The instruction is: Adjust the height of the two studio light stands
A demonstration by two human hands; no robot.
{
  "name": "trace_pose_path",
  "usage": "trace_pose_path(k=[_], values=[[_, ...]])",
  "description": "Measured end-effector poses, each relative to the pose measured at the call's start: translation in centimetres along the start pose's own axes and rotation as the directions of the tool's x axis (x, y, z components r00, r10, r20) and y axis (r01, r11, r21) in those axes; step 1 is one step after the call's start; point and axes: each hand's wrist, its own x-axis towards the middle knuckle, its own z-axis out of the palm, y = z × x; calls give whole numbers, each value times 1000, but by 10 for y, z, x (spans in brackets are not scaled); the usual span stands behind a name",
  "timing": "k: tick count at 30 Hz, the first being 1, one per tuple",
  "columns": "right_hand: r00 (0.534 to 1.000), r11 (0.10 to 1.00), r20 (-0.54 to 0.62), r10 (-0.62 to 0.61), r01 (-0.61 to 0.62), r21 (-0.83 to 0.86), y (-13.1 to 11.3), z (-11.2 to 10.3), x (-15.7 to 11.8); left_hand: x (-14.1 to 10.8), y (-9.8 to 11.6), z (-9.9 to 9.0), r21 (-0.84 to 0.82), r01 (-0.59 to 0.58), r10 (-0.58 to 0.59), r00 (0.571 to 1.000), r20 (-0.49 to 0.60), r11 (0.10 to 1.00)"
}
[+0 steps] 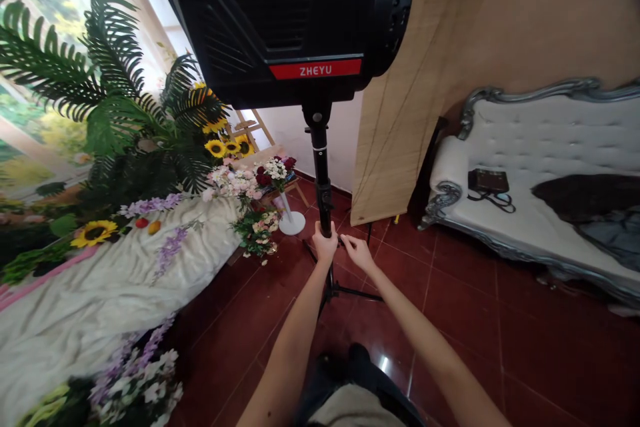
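Note:
A large black studio light (280,20) with a red ZHEYU label looms at the top, mounted on a black light stand (323,173). Around the upright pole of the stand, my left hand (326,245) is wrapped closed. Just to its right, my right hand (358,252) pinches at a small dark knob (341,241) on the side of the stand; the fingers partly cover it. Below my hands the tripod legs (357,292) spread over the floor.
To the left, a draped white cloth (200,267) bears flowers and fruit, with palm leaves (115,47) behind. A white round-based stand (292,222) is beyond the pole. A hanging bamboo blind (385,147) and a tufted sofa (560,127) stand right. Red tiles (460,320) cover the floor.

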Motion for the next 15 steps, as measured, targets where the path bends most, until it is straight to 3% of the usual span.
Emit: trace_pose_path(k=[8,15], values=[[993,995,112,-20,9,100,5,-11,6,2,1,5,19,8,-7,999,-53,1000],[994,996,103,-48,40,81,7,-13,4,-4,5,11,27,20,-17,993,-115,999]])
